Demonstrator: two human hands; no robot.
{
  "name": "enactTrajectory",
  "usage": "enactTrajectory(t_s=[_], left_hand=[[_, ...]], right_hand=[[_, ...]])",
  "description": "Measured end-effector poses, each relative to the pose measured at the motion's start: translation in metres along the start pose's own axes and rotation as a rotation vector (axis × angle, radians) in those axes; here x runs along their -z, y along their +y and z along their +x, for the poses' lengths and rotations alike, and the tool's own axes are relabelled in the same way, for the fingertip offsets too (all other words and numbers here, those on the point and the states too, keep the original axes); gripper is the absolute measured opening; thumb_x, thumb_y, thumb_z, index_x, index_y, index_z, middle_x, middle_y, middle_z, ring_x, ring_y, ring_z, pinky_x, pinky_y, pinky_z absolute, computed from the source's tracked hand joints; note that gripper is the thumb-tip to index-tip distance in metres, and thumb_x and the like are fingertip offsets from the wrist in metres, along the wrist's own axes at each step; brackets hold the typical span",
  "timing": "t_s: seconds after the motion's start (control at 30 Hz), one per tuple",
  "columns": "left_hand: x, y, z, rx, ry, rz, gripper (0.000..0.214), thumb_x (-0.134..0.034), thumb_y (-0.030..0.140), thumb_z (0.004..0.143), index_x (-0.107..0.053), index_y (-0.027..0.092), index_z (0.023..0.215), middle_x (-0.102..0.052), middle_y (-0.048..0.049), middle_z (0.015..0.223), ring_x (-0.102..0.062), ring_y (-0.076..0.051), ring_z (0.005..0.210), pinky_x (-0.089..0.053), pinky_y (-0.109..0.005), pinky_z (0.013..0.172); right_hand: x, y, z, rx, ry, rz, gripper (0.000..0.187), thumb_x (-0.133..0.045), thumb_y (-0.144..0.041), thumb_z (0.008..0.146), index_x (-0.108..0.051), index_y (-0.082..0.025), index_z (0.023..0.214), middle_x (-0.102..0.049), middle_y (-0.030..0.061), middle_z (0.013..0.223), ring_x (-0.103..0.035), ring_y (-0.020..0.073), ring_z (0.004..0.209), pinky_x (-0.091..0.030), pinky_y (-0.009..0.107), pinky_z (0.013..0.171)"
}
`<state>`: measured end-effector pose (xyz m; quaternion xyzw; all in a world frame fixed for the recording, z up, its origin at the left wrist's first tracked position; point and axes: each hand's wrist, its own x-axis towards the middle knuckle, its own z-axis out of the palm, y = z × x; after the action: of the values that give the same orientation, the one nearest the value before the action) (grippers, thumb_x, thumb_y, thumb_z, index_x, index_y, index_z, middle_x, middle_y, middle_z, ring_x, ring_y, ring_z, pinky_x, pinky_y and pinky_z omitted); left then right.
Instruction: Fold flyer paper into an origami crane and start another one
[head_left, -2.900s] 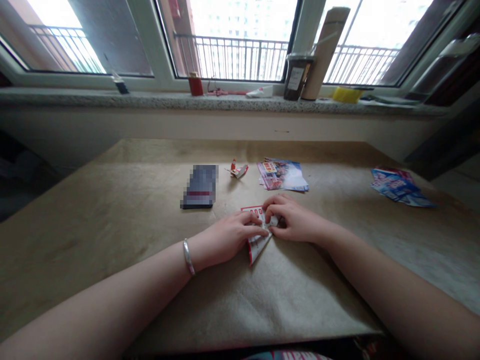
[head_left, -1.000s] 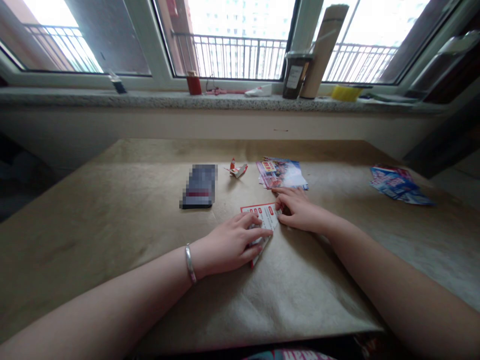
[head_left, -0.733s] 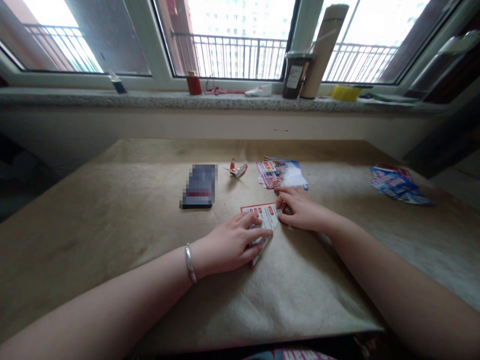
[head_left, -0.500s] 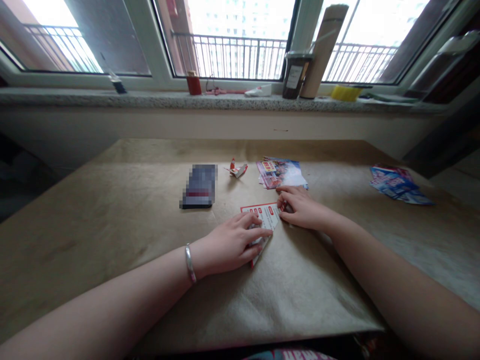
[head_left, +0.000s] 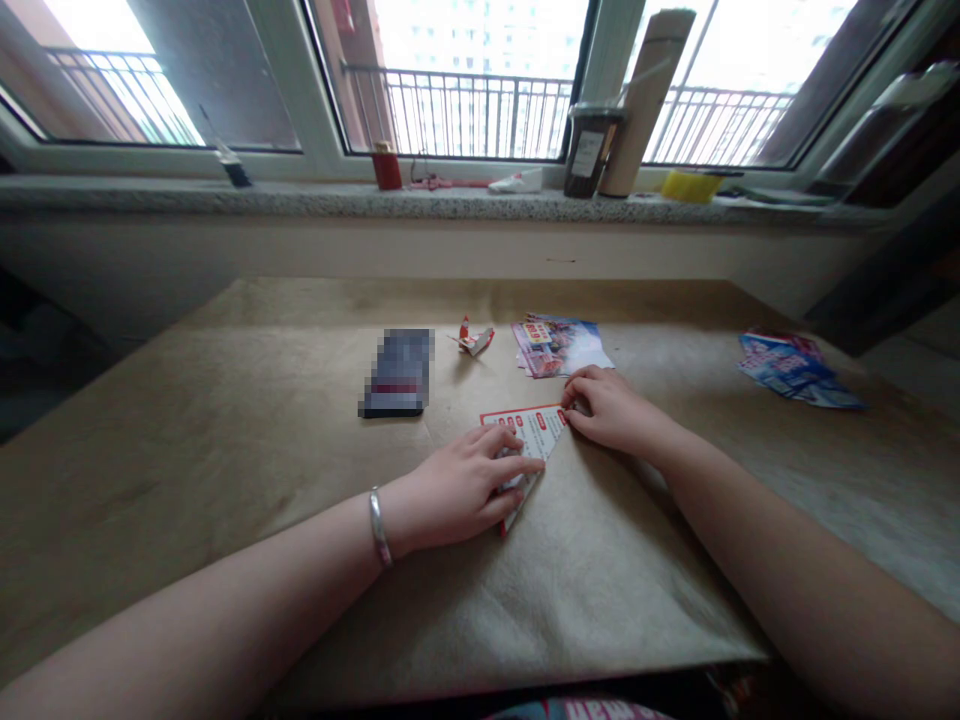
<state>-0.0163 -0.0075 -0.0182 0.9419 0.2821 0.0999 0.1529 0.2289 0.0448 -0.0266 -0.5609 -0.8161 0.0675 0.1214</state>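
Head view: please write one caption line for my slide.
Left hand rests on a white, red-edged triangular paper; right hand touches its right corner, on a tan table.

1. Left hand (head_left: 469,485) hides a good chunk of the triangular paper (head_left: 536,432), mid-frame. Its smaller print? Too tiny to read.
2. Right hand (head_left: 611,405) covers the paper's right corner, so can't tell if it's pinching.
3. Dark slab (head_left: 399,372) left of center is pixelated.
4. Printed cloth (head_left: 592,709) gets chopped by the bottom edge.
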Motion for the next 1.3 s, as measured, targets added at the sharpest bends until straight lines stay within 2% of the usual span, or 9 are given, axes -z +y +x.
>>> enactTrajectory(t_s=[0.4, 0.93, 1.1, 1.3], left_hand=[[0.0025, 0.0014, 0.0009, 0.010, -0.029, 0.018, 0.036, -0.046, 0.032, 0.092, -0.051, 0.028, 0.127, -0.049, -0.0074, 0.122, -0.045, -0.023, 0.117, -0.035, -0.040, 0.104], [-0.0006, -0.0004, 0.0001, 0.011, -0.021, 0.025, 0.036, -0.046, 0.033, 0.092, -0.051, 0.029, 0.127, -0.049, -0.0073, 0.123, -0.045, -0.023, 0.118, -0.037, -0.040, 0.103], [-0.0007, -0.0002, -0.0005, 0.010, -0.012, 0.027, 0.036, -0.046, 0.032, 0.092, -0.051, 0.028, 0.127, -0.049, -0.0076, 0.124, -0.045, -0.023, 0.118, -0.036, -0.040, 0.103], [-0.0018, -0.0015, -0.0004, 0.002, -0.010, 0.030, 0.036, -0.046, 0.032, 0.092, -0.051, 0.028, 0.127, -0.049, -0.0074, 0.122, -0.045, -0.023, 0.118, -0.036, -0.041, 0.104]], right_hand=[[0.0003, 0.0008, 0.0024, -0.121, 0.033, -0.029, 0.015, -0.054, -0.024, 0.074, -0.068, -0.020, 0.077, -0.061, 0.0098, 0.090, -0.057, 0.0236, 0.086, -0.045, 0.036, 0.083], [0.0038, 0.0001, 0.0028, -0.214, 0.002, -0.040, 0.017, -0.050, -0.022, 0.076, -0.066, -0.018, 0.080, -0.062, 0.0095, 0.093, -0.058, 0.0195, 0.081, -0.044, 0.029, 0.076], [0.0009, 0.0056, 0.0050, -0.259, -0.004, 0.003, 0.015, -0.052, -0.023, 0.074, -0.065, -0.018, 0.079, -0.064, 0.0086, 0.091, -0.059, 0.0186, 0.078, -0.043, 0.027, 0.071], [0.0009, 0.0014, 0.0054, -0.375, -0.032, 0.062, 0.014, -0.052, -0.024, 0.074, -0.064, -0.021, 0.080, -0.067, 0.0038, 0.079, -0.058, 0.0164, 0.067, -0.037, 0.024, 0.055]])
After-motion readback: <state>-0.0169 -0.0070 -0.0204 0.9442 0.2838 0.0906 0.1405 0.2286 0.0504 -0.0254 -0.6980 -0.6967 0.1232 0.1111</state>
